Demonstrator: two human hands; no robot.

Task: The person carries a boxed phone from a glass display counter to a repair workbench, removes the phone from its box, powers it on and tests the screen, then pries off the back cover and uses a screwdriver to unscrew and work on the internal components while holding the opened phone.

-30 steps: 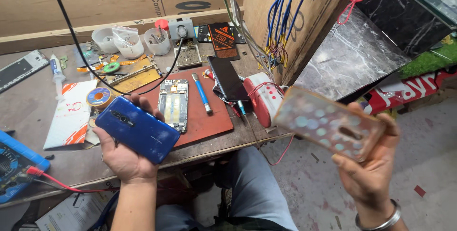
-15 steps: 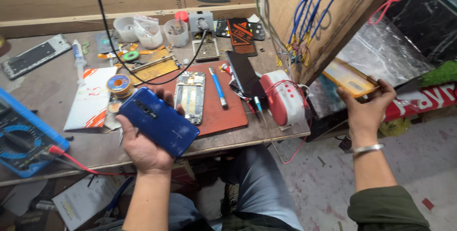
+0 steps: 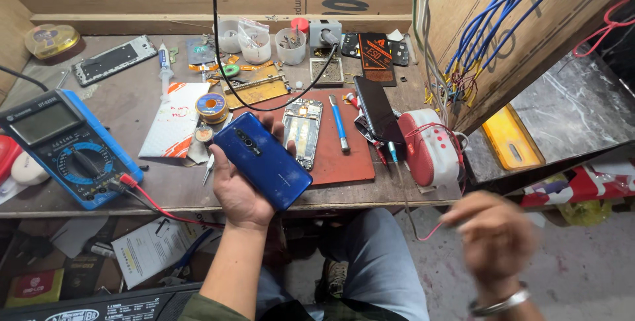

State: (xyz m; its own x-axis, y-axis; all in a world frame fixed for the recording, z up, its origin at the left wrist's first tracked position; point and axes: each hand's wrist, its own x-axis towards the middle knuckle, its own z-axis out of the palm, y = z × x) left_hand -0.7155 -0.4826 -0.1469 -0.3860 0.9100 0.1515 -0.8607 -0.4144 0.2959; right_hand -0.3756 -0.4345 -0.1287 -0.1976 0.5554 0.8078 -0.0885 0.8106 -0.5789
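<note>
Blue phone lies cradled in the left hand; blurred right hand looks empty.

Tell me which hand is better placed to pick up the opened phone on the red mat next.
Right, probably. The left hand holds the blue phone; the right hand appears empty, though blurred and off the bench. The opened phone lies on the red mat.

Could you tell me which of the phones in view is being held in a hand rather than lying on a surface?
The glossy blue phone, back up in the left hand. The opened phone and the black phone lie on the bench.
</note>
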